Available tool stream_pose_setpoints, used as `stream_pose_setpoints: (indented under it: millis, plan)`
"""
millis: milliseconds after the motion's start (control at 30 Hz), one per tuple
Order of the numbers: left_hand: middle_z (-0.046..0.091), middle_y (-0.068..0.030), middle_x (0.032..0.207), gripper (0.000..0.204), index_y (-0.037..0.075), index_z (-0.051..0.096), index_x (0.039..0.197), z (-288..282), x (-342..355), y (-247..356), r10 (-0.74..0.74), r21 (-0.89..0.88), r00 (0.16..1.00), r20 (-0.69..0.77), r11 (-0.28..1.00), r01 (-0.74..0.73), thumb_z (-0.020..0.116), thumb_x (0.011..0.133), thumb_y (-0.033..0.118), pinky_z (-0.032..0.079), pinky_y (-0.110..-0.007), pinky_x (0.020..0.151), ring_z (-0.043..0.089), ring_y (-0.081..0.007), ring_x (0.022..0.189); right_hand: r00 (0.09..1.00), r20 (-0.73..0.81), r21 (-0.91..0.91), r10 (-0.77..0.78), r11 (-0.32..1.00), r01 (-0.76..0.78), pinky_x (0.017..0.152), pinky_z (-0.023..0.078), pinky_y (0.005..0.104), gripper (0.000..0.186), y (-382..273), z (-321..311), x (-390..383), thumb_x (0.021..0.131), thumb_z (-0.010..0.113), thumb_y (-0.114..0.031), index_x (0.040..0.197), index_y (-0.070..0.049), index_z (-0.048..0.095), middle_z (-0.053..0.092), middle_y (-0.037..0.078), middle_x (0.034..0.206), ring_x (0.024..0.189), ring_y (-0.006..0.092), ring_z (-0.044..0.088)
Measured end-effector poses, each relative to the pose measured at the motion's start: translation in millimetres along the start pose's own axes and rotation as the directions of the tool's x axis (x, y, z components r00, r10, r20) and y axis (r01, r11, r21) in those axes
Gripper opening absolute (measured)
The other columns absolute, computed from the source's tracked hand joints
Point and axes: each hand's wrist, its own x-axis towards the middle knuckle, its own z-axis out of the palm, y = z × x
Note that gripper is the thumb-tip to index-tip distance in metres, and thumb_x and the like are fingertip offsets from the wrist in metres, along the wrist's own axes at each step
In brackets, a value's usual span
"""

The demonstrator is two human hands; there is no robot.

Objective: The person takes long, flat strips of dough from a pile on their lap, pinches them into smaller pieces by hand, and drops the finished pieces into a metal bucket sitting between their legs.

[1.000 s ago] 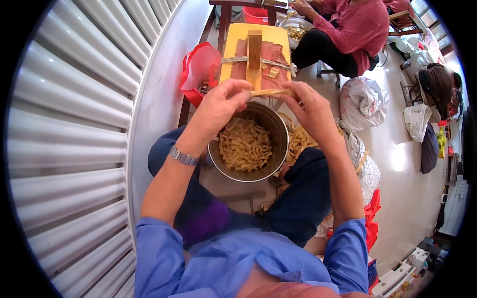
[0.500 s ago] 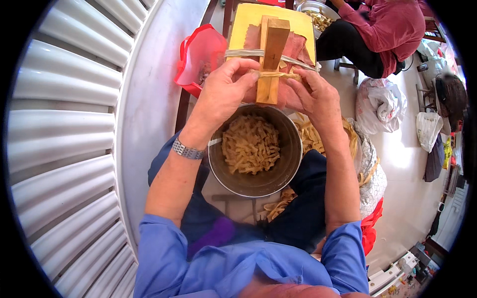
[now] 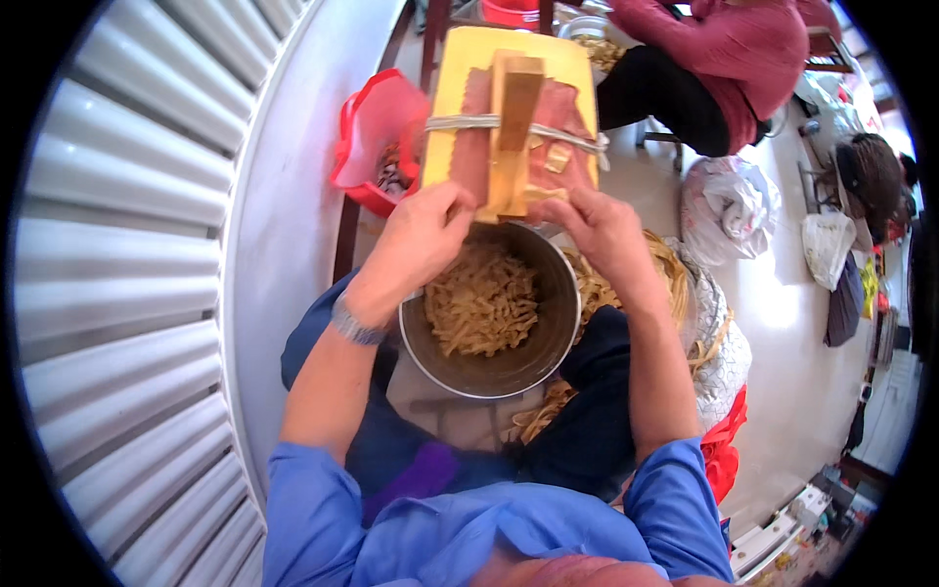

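A wooden tool (image 3: 514, 127) with an upright piece stands on a yellow board (image 3: 469, 49), over a pink cloth (image 3: 476, 103). White cord (image 3: 455, 122) is tied across it. My left hand (image 3: 430, 220), wearing a metal watch, is pinched at the left of the tool's near end. My right hand (image 3: 602, 225) pinches at the other side, where a pale tan strip (image 3: 544, 194) shows beside the wood. The strip appears to run between both hands; its middle is hard to see. Below them, between my legs, a metal pot (image 3: 409, 338) holds many short tan pieces (image 3: 479, 303).
Long tan strips (image 3: 670, 269) lie in a heap right of the pot. A red-rimmed container (image 3: 381, 137) stands left of the board. A white radiator (image 3: 127, 254) lines the left side. Another person (image 3: 719, 59) sits at the upper right, near white plastic bags (image 3: 729, 210).
Both hands have come down toward me, from the middle of the tool to its near end, still pinching. The view has shifted slightly.
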Motion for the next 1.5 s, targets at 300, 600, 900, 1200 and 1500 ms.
stream_pose_setpoints:
  millis: [300, 600, 900, 1200, 1500]
  plan:
    - [0.061, -0.0042, 0.103, 0.03, 0.001, 0.059, 0.127, 12.3, -17.4, 42.7, -0.059, -0.413, 0.991, 0.116, 0.905, 0.102, 0.062, 0.101, 0.015, 0.048, -0.027, 0.086, 0.059, -0.0126, 0.096, 0.865, -0.074, 0.015, -0.497, 0.867, 0.499, 0.074, 0.053, 0.0425, 0.014, -10.7, 5.2, -13.5, 0.091, 0.067, -0.017, 0.103, -0.01, 0.067, 0.063, 0.011, 0.086, 0.084, 0.0314, 0.065]
    - [0.059, 0.0022, 0.096, 0.014, 0.004, 0.061, 0.113, 12.5, -13.4, 50.3, -0.099, -0.459, 0.97, 0.222, 0.867, 0.194, 0.062, 0.101, 0.013, 0.045, -0.022, 0.074, 0.055, -0.0069, 0.083, 0.862, -0.158, 0.001, -0.482, 0.873, 0.488, 0.07, 0.053, 0.0417, 0.017, -9.2, 2.3, -22.6, 0.09, 0.066, -0.021, 0.099, -0.007, 0.064, 0.062, 0.01, 0.081, 0.078, 0.0312, 0.066]
    - [0.06, 0.0004, 0.091, 0.013, 0.003, 0.06, 0.108, -0.4, -3.7, 32.7, -0.125, -0.497, 0.992, 0.017, 0.86, 0.117, 0.063, 0.1, 0.014, 0.047, -0.023, 0.073, 0.057, -0.0088, 0.08, 0.82, -0.247, -0.121, -0.517, 0.856, 0.503, 0.075, 0.055, 0.0427, 0.021, -2.4, 8.9, -5.0, 0.086, 0.064, -0.009, 0.107, -0.007, 0.066, 0.068, 0.012, 0.089, 0.086, 0.0319, 0.068]
    - [0.065, -0.0013, 0.092, 0.015, 0.002, 0.063, 0.107, -13.1, 12.1, 35.7, -0.151, -0.52, 0.988, -0.021, 0.846, 0.118, 0.064, 0.098, 0.013, 0.052, -0.026, 0.077, 0.062, -0.0098, 0.084, 0.879, -0.228, -0.244, -0.418, 0.899, 0.364, 0.077, 0.054, 0.0419, 0.033, -4.0, -5.7, 14.3, 0.083, 0.061, -0.002, 0.115, -0.008, 0.066, 0.067, 0.01, 0.091, 0.09, 0.0304, 0.067]
    - [0.066, -0.0035, 0.086, 0.021, 0.001, 0.067, 0.104, 2.9, 7.2, -2.9, -0.159, -0.084, 0.985, 0.074, 0.983, 0.165, 0.068, 0.095, 0.02, 0.049, -0.028, 0.073, 0.059, -0.0104, 0.079, 0.906, -0.091, -0.414, -0.413, 0.843, 0.342, 0.071, 0.05, 0.0414, 0.018, 12.2, 4.2, 10.1, 0.082, 0.064, -0.009, 0.098, -0.013, 0.07, 0.067, 0.007, 0.084, 0.083, 0.0286, 0.066]
